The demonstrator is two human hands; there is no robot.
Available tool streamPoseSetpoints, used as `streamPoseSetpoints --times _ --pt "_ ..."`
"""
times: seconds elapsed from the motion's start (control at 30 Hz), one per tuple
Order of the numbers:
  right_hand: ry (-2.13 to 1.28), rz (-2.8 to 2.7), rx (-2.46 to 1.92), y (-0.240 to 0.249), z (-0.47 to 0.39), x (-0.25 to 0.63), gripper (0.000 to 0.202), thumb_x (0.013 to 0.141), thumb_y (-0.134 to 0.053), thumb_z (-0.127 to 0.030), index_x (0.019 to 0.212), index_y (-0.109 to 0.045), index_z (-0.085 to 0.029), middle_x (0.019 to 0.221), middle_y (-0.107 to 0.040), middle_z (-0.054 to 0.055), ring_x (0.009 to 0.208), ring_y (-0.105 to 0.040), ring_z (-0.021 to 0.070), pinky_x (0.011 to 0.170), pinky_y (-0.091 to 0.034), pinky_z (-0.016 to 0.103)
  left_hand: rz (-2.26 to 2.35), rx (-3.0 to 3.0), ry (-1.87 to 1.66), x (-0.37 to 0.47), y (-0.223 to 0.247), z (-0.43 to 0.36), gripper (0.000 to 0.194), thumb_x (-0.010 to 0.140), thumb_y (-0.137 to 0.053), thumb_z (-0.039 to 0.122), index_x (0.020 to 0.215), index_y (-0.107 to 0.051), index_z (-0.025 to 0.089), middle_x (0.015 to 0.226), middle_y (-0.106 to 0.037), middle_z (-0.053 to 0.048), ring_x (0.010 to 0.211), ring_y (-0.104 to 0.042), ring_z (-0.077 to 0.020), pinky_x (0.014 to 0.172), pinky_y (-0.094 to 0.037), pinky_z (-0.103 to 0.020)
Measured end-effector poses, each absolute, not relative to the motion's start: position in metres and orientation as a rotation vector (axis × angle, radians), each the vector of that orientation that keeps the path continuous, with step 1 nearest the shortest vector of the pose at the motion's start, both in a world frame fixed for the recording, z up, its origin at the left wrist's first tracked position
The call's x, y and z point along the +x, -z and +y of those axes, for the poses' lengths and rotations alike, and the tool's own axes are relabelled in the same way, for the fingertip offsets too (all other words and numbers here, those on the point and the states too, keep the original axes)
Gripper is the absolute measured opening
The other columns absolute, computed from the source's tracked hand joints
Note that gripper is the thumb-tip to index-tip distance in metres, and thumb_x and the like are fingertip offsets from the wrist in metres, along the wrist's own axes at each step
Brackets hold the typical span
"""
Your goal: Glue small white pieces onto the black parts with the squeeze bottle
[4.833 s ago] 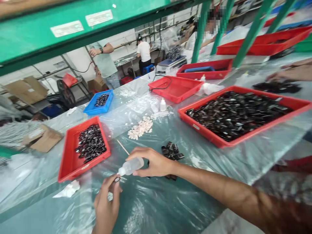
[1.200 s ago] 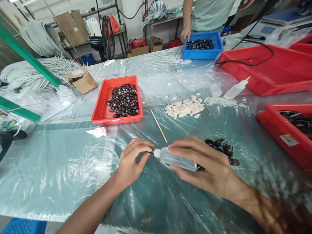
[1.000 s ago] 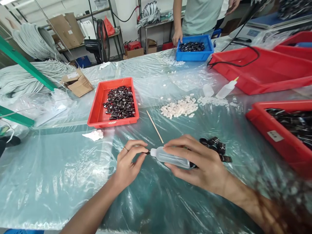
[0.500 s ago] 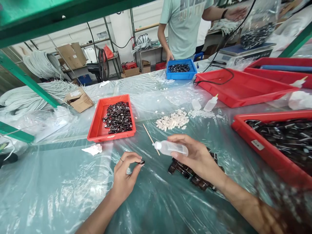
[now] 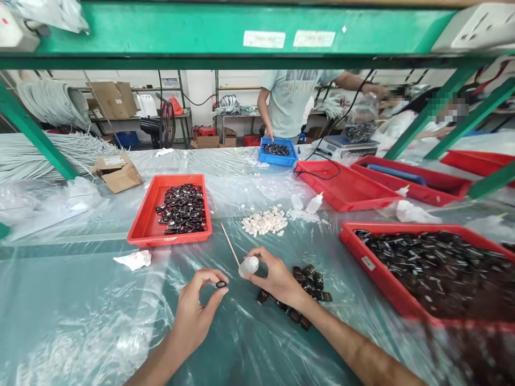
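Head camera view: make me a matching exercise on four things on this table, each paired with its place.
Things:
1. small black ring
2. squeeze bottle
3. white chips
4. blue tray

Places:
A. far side of the table, by a standing person
B. held in the right hand
C. loose heap mid-table
D. pinched in the left hand

Pairs: 1-D, 2-B, 3-C, 4-A

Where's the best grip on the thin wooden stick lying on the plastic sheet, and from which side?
Pinch the wooden stick at its far, upper half, coming straight down from above. It lies flat on the plastic sheet, so only a fingertip pinch across its thin width would likely work. Its near end runs up to the squeeze bottle in the right hand, so that end is crowded.
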State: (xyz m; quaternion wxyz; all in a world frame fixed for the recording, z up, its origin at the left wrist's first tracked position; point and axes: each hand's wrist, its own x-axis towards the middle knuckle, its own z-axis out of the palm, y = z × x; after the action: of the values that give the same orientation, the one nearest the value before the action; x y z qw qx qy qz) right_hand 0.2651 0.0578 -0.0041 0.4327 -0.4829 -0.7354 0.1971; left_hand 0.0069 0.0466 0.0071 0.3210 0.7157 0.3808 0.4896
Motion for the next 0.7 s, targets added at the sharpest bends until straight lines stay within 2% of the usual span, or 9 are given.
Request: streamPoseSetpoints --times 0.1,0.23,0.37,0.5,0.53,0.6,0.67,0.7 --pt "-0.412 -1.889 -1.21 -0.002 0.057 0.266 0.04 0.086 -0.073 -0.026 0.118 -0.057 -0.043 0.102 -0.08 -0.006 0.088 -0.085 0.031 0.07 -0.075 0.054 1.015 1.945 -1.295 0.007 -0.006 0.048 0.01 0.099 -0.07 0.031 0.102 -0.063 0.037 0.098 -0.083 0.001 0.085 -0.082 -0.0255 0.076 -0.07 -0.043" --pt "-0.323 -1.899 -1.217 -0.006 0.059 0.275 0.04 0.086 -0.076 -0.028 0.119 -0.059 -0.043 0.104 -0.082 -0.005 0.087 -0.085 0.0315 0.07 -0.075 0.052 1.024 1.974 -1.295 0.006 -0.009 0.049 0.01 0.1 -0.069 0.028 0.1 -0.063 0.036 0.097 -0.082 0.001 0.085 -0.082 -0.0252 0.076 -0.069 -0.041" --pt "-0.208 -1.834 -1.298 0.0 0.07 0.292 0.034 0.091 -0.074 -0.03 0.122 -0.062 -0.038 0.11 -0.084 0.002 0.095 -0.086 0.0342 0.078 -0.074 0.051 1.015 1.97 -1.327 0.007 -0.012 0.05 0.01 0.097 -0.069 0.027 0.099 -0.063 0.035 0.094 -0.082 0.001 0.08 -0.081 -0.0268 0.072 -0.069 -0.043" --pt "-0.125 -1.798 -1.4 0.008 0.081 0.305 0.032 0.093 -0.071 -0.037 0.124 -0.065 -0.03 0.107 -0.083 0.007 0.093 -0.086 0.0346 0.077 -0.074 0.048 1.017 1.961 -1.324 0.006 -0.013 0.051 0.008 0.097 -0.068 0.028 0.097 -0.064 0.035 0.092 -0.082 0.002 0.078 -0.08 -0.0257 0.071 -0.068 -0.04" --pt "-0.1 -1.777 -1.428 0.008 0.081 0.306 0.038 0.094 -0.07 -0.039 0.129 -0.064 -0.027 0.11 -0.082 0.009 0.097 -0.085 0.0349 0.08 -0.074 0.049 1.027 1.952 -1.303 0.006 -0.013 0.051 0.007 0.098 -0.068 0.028 0.097 -0.064 0.034 0.093 -0.082 0.002 0.08 -0.08 -0.0246 0.072 -0.068 -0.038" --pt "-0.01 -1.743 -1.454 0.005 0.075 0.302 0.048 0.097 -0.067 -0.039 0.143 -0.059 -0.024 0.127 -0.077 0.014 0.117 -0.081 0.0365 0.096 -0.071 0.054 1.047 1.932 -1.259 0.005 -0.011 0.05 0.007 0.1 -0.066 0.027 0.099 -0.063 0.033 0.096 -0.082 0.002 0.085 -0.08 -0.0229 0.077 -0.066 -0.036" --pt "0.107 -1.842 -1.381 -0.002 0.062 0.292 0.047 0.103 -0.062 -0.03 0.149 -0.056 -0.025 0.138 -0.071 0.016 0.132 -0.075 0.0345 0.111 -0.066 0.054 1.05 1.922 -1.243 0.004 -0.01 0.05 0.006 0.1 -0.065 0.027 0.1 -0.063 0.033 0.099 -0.081 0.003 0.089 -0.079 -0.0218 0.082 -0.065 -0.035" --pt "0.156 -1.939 -1.313 -0.005 0.056 0.285 0.044 0.104 -0.057 -0.022 0.148 -0.058 -0.027 0.137 -0.071 0.014 0.131 -0.076 0.031 0.111 -0.066 0.049 1.045 1.922 -1.25 0.003 -0.009 0.05 0.006 0.1 -0.065 0.027 0.1 -0.063 0.033 0.099 -0.081 0.003 0.09 -0.079 -0.0214 0.084 -0.065 -0.035"
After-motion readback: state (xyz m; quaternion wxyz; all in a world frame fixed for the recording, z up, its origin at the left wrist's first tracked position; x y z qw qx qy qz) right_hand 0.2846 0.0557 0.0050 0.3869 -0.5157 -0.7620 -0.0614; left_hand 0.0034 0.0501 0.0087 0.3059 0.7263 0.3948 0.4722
